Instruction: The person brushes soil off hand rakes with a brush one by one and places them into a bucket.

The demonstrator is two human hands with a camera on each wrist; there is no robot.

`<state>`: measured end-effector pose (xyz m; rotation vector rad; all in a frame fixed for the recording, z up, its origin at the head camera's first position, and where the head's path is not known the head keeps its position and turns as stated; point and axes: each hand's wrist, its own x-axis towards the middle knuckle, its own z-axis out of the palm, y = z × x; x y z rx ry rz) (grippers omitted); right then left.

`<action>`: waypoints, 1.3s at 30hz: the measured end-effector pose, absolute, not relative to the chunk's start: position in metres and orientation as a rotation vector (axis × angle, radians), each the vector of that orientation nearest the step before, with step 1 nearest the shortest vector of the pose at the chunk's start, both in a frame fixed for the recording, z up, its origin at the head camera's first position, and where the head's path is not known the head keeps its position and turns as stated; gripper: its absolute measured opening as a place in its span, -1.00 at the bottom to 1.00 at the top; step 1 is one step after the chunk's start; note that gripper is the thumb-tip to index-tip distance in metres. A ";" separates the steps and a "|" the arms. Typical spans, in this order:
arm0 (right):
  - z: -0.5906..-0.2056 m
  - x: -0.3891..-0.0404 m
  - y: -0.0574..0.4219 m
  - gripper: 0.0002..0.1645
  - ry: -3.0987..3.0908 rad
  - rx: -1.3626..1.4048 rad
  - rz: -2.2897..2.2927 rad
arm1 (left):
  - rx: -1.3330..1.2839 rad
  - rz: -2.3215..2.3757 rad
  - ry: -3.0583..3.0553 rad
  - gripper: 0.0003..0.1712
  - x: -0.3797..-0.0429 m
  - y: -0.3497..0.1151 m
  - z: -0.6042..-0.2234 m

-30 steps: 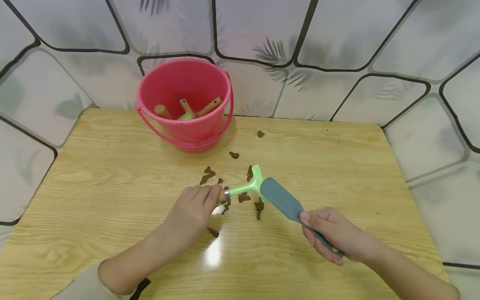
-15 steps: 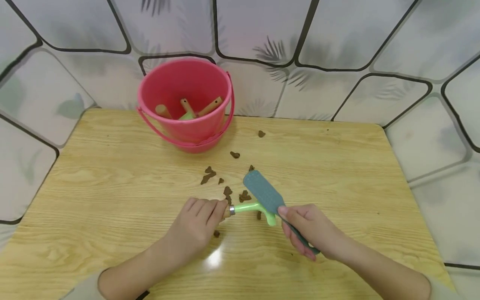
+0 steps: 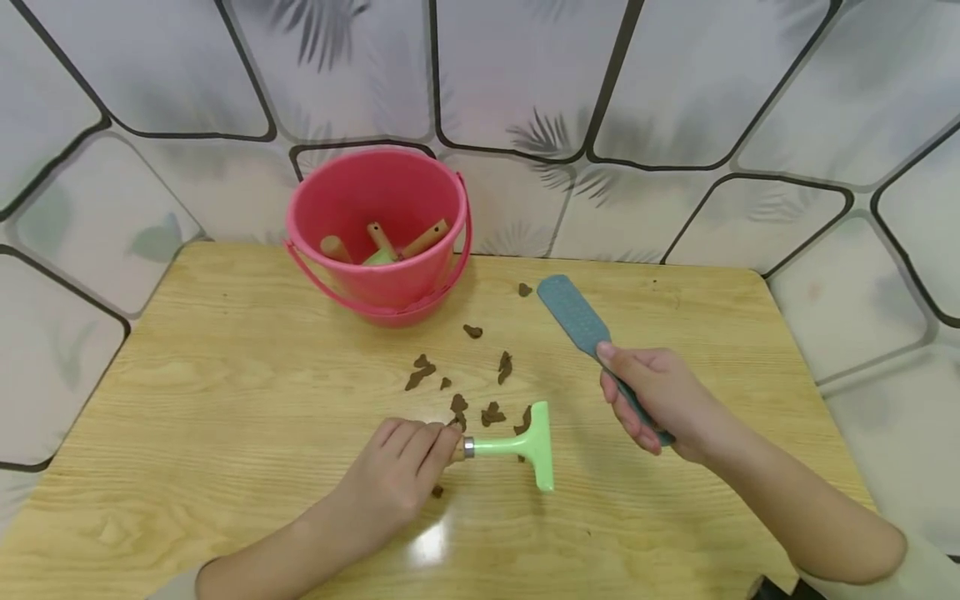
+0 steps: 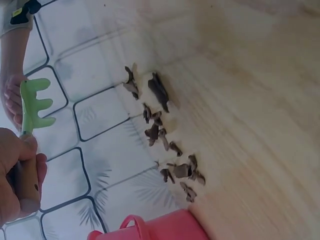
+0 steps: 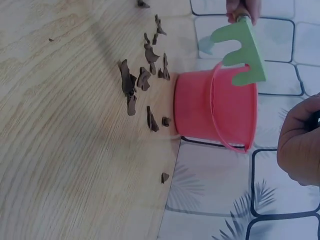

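Observation:
In the head view my left hand (image 3: 401, 467) grips the wooden handle of a small hand rake (image 3: 536, 450), its light green head pointing right above the table. The left wrist view shows the rake's short blunt tines (image 4: 42, 104). My right hand (image 3: 660, 400) holds a grey-blue flat paddle-shaped tool (image 3: 576, 315) with a dotted face, thumb on its neck. This tool is raised, apart from the rake, its blade slanting up-left. Several dark brown crumbs (image 3: 492, 414) lie on the table around the rake head and beyond it; the rake partly covers some.
At the back left of the wooden table (image 3: 225, 350) stands a pink bucket (image 3: 382, 287) with its handle hanging down in front. Wooden tool handles (image 3: 426, 239) and a light green part show inside it. A patterned wall covering (image 3: 675, 108) rises behind the table.
My right hand has lifted the paddle-shaped tool up and right, off the rake head. My left hand has turned the rake and brought it nearer to me. The bucket stays put.

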<state>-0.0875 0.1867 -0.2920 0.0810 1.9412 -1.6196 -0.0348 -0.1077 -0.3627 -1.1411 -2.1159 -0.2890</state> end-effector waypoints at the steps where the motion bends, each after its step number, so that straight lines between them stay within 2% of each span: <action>1: -0.292 -0.088 0.188 -0.40 1.935 0.083 -1.624 | -1.144 -0.281 -2.118 -0.66 -0.035 -0.109 -0.361; 12: -0.292 -0.085 0.208 -0.40 1.932 0.022 -1.552 | -1.196 -0.325 -1.946 -0.69 -0.047 -0.134 -0.327; 17: -0.289 -0.084 0.222 -0.40 1.909 0.003 -1.512 | -1.153 -0.394 -1.995 -0.64 -0.055 -0.148 -0.317; 30: -0.291 -0.081 0.248 -0.46 1.874 -0.036 -1.549 | -1.099 -0.465 -2.093 -0.50 -0.105 -0.180 -0.276; 34: -0.295 -0.080 0.258 -0.45 1.870 -0.100 -1.531 | -1.081 -0.369 -2.225 -0.65 -0.119 -0.188 -0.267; 37: -0.300 -0.081 0.266 -0.44 1.850 -0.168 -1.507 | -1.019 -0.373 -2.359 -0.62 -0.130 -0.192 -0.262; 39: -0.304 -0.083 0.271 -0.44 1.828 -0.205 -1.495 | -0.973 -0.391 -2.453 -0.68 -0.138 -0.193 -0.259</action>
